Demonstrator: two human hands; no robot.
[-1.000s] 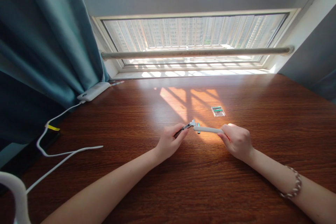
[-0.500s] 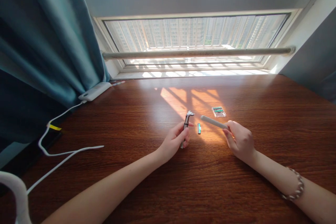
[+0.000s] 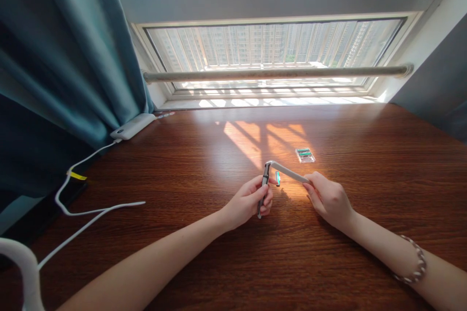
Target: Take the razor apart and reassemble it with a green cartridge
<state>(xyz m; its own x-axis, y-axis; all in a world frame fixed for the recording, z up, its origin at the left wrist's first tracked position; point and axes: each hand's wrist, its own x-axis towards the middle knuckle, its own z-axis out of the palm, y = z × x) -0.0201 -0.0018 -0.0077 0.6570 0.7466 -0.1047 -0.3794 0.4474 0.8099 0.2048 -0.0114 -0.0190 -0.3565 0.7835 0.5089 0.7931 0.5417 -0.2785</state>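
Razor handle point(image 3: 263, 188) sits upright in my left hand point(image 3: 250, 201), just below the middle of the frame, with the fingers curled round its dark lower part and the metal head end pointing up. My right hand point(image 3: 328, 197) pinches one end of a pale grey stick point(image 3: 288, 172) between thumb and fingertips; the far end of that stick meets the top of the handle, so the two form a corner. I see a small green cartridge point(image 3: 278, 178) lying on the wooden table point(image 3: 204, 165) just beneath that corner, in the sunlit patch. A clear blade pack point(image 3: 304, 155) with green strips lies a little further up and right. At left, a white power bank point(image 3: 132, 126) rests beside the teal curtain point(image 3: 62, 53), its white cable point(image 3: 91, 206) trailing toward the lower left.
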